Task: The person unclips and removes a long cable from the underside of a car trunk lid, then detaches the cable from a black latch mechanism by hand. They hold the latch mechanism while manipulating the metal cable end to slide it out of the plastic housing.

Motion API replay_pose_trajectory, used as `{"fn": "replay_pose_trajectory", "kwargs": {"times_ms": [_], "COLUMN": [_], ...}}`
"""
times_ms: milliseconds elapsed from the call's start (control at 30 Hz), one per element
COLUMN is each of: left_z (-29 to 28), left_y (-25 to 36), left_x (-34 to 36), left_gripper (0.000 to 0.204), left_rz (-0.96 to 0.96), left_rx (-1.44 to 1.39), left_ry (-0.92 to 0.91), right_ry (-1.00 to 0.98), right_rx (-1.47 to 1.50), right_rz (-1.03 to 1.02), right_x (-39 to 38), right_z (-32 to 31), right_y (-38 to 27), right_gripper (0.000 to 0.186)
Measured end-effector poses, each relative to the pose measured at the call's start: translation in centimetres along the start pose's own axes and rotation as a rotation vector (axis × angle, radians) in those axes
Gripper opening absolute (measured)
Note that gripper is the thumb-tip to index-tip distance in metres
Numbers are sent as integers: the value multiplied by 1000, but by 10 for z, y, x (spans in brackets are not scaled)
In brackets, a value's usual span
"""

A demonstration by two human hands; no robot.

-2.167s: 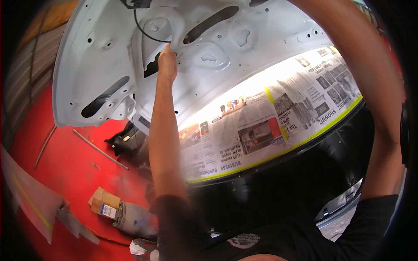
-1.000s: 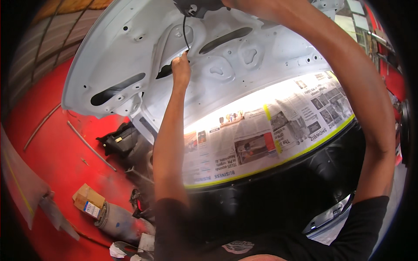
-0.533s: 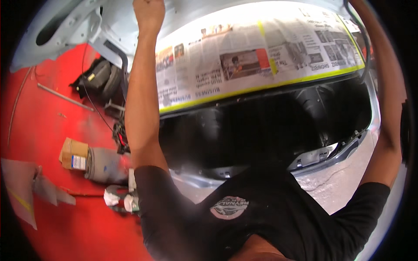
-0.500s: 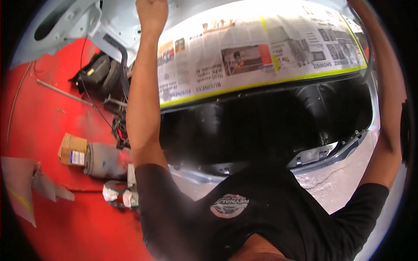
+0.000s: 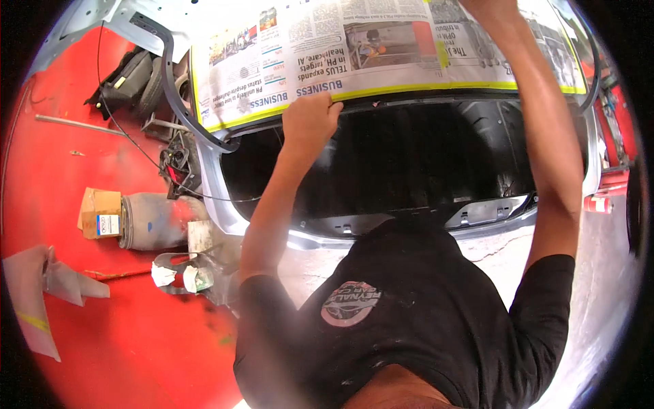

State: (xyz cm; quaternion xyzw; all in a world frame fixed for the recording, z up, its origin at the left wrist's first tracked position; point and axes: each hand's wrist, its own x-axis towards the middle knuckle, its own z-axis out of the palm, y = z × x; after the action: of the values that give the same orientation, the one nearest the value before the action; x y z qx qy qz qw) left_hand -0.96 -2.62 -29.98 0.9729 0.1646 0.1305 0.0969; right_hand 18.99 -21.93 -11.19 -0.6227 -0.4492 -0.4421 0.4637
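Newspaper (image 5: 306,51) covers a wide panel of the car body, with yellow masking tape (image 5: 402,89) along its lower edge. My left hand (image 5: 311,123) is closed at that taped edge, thumb to the right and fingers curled; what they grip, if anything, is hidden. Farther up on the right, my right hand (image 5: 492,12) is over the newspaper, partly cut off by the picture's upper border, so its fingers do not show. Below the tape lies the dark trunk opening (image 5: 409,157) of the car.
A black curved arm (image 5: 167,75) borders the opening at left. On the red floor (image 5: 136,327) stand a grey drum (image 5: 153,219), a cardboard box (image 5: 101,208) and black car parts (image 5: 133,85). A thin cable (image 5: 129,133) hangs at left. A red cylinder (image 5: 598,204) is at right.
My left hand has come down from the upper left to the taped edge. My right hand has moved inward from the upper right. The view has shifted, with the newspaper now higher.
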Motion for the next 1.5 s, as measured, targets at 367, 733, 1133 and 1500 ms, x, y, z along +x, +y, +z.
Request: {"fn": "replay_pose_trajectory", "kwargs": {"times_ms": [367,733,1133,1500], "left_z": [32,36,60,78], "left_y": [5,-6,-21,10], "left_x": [0,-10,-36,-53], "left_gripper": [24,18,10,20], "left_rz": [-66,-106,-337,-458], "left_rx": [189,-417,-2103,-2278], "left_ry": [168,321,180,176], "right_ry": [-28,-129,-204,-213], "right_rx": [127,452,621,266], "right_rz": [253,690,860,655], "right_x": [-78,-132,-170,-177], "right_z": [52,77,103,98], "right_y": [4,13,54,55], "right_gripper": [33,41,44,36]}}
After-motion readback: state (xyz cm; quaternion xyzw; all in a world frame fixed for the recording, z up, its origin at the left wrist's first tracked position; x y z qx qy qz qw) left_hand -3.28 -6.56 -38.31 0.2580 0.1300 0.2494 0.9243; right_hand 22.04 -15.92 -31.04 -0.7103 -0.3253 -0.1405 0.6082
